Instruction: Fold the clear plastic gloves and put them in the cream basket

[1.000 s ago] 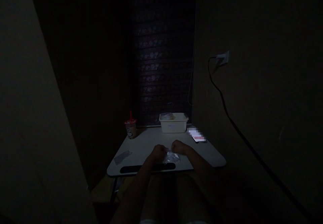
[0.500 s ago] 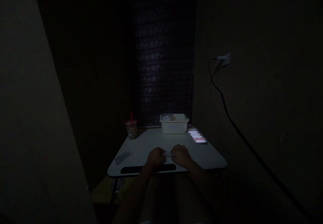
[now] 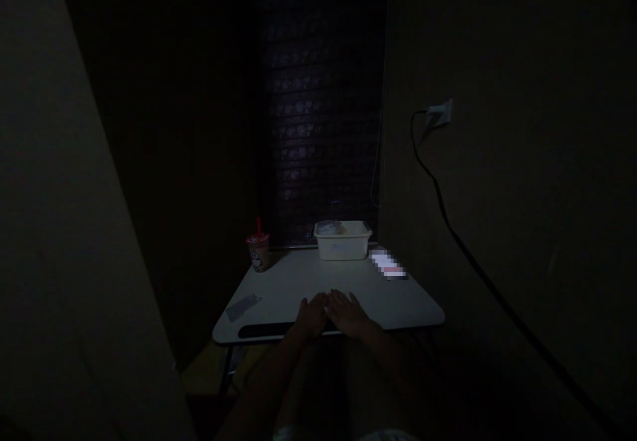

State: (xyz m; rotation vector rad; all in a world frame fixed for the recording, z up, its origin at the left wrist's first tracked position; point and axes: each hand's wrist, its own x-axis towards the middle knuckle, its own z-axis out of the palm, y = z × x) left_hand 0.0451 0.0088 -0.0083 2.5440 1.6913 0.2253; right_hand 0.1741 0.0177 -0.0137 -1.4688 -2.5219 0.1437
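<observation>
Left hand (image 3: 312,316): open, lying flat and palm down on the white table (image 3: 298,275); near the front edge.
Right hand (image 3: 349,314): open and flat too; just beside the left hand.
Between the hands: a small pale scrap (image 3: 327,308); too dim to name.
Front edge: a black strip (image 3: 263,331); a flat grey packet (image 3: 242,308) lies just behind it, towards the left corner.
Back edge: a cup with a red straw (image 3: 257,252) at the left corner; a white plastic tub (image 3: 342,245) mid-edge, a clear bag (image 3: 328,228) inside it; a blurred pale object (image 3: 388,265) near the right corner.

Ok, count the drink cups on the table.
1: a takeaway drink cup with a red straw, standing at the far left corner of the table. Others could be hidden in the dark.
</observation>
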